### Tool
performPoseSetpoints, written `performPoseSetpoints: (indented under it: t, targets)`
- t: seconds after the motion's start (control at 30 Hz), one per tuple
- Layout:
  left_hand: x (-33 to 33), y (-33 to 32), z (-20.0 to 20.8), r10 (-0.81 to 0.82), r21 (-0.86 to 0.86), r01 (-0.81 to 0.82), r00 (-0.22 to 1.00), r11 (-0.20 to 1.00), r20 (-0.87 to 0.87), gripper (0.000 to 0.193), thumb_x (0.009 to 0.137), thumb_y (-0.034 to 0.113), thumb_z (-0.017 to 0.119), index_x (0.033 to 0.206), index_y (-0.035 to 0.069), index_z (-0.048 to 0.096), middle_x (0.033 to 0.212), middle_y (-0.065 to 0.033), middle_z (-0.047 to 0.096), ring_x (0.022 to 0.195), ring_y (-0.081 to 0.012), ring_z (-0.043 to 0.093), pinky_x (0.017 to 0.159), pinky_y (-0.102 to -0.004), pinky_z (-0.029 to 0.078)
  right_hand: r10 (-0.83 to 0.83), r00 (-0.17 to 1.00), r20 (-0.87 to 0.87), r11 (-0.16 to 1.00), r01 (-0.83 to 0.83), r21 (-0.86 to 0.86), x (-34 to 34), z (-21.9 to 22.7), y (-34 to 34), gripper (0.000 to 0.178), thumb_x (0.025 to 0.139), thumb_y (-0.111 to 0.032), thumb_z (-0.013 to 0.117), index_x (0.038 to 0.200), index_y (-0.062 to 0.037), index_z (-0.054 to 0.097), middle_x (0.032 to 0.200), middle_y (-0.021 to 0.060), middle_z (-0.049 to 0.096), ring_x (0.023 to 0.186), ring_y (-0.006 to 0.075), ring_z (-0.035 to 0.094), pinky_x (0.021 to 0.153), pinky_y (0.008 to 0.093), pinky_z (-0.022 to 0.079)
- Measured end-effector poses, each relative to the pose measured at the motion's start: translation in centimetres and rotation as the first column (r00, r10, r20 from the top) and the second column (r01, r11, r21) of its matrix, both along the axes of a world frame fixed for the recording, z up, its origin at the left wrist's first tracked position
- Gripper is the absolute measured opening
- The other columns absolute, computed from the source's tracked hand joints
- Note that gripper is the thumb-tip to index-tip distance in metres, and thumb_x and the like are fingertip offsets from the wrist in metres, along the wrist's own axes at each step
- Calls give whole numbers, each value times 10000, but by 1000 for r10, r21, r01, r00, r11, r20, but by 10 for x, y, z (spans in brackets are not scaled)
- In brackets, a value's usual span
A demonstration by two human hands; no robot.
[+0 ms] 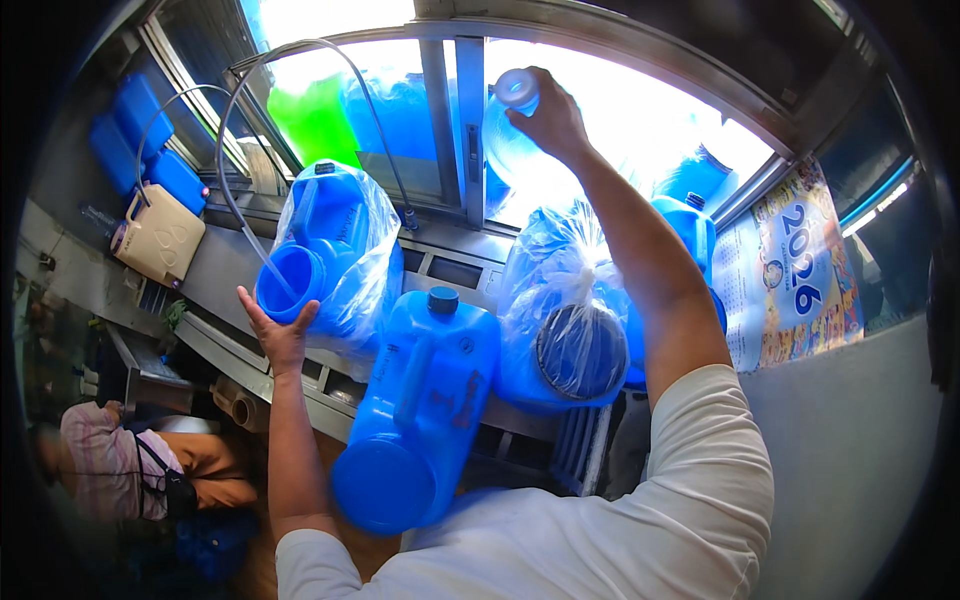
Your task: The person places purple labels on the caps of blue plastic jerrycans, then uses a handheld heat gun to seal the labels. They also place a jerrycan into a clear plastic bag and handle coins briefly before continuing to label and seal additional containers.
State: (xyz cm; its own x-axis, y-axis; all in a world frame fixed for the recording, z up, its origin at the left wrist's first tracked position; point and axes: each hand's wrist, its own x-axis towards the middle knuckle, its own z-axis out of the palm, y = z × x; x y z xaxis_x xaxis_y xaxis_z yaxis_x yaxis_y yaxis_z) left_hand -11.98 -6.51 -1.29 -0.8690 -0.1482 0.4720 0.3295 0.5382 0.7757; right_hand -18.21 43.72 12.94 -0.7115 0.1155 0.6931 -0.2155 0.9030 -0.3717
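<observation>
On the grey metal surface (212, 262), left of centre in the frame, sits a bagged blue jug (340, 245). Its long axis runs nearly up and down the frame with a slight lean; the small black-capped end points to the top, and the wide round mouth, uncovered, faces the viewer toward the lower left. It is glossy, saturated blue plastic with a moulded handle, wrapped in crinkled transparent film. A second blue jug (425, 385) lies just beside it at centre, its large round lid toward the lower left and its small dark cap toward the top.

At upper centre, a clear bottle (512, 128) has its pale ringed neck toward the top and the viewer; glare washes out much of its faintly bluish body. A translucent hose (228, 160) arches into the bagged jug's mouth.

The left grip (282, 335) is wide, thumb and fingers spread at that mouth's lower rim. The right grip (552, 115) is closed around the bottle's neck.
</observation>
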Motion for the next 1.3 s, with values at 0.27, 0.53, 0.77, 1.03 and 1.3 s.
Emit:
performPoseSetpoints:
  t: [0.27,0.53,0.77,1.03,1.3]
  targets:
    - [-3,-4,-1,37,-80,-39,999,996,-20,1387,602,580,901,1574,58,60,1478,-246,388,1350,-401,397,1138,-483,331,-68,997,39,993,64,95,34,18,-46,693,776,-238,795,1356,-78,452,1287,179,592,1242,355,559,1067,470,441]
    - [45,9,53,147,-453,-357,888,817,-435,1199,707,683,776,1545,31,220,1499,-276,369,1363,-437,412,1120,-569,326,50,997,-58,995,-45,84,51,13,-67,575,723,-165,777,1246,-62,562,1210,174,625,1150,377,575,1044,464,407]
    - [3,152,146,-554,-247,512,820,823,-146,1029,772,465,833,1559,125,266,1526,-249,367,1343,-412,467,1058,-524,432,207,968,-144,950,-163,267,54,8,-116,581,679,-126,786,1224,-91,587,1193,137,659,1143,314,615,1049,467,392]
    - [-14,210,155,-729,52,729,684,682,-34,992,690,300,919,1491,84,375,1298,-193,604,1127,-284,649,921,-381,558,229,953,-197,938,-162,307,83,11,-124,471,855,-226,643,1280,-52,536,1194,161,657,1164,342,614,1041,483,389]
    - [-7,192,157,-730,-40,730,683,682,30,726,796,197,852,1379,-16,474,1248,-176,628,1057,-221,677,887,-321,561,282,944,-170,923,-219,317,116,11,-136,575,882,-205,714,1395,-63,496,1301,193,617,1192,344,611,1013,480,459]
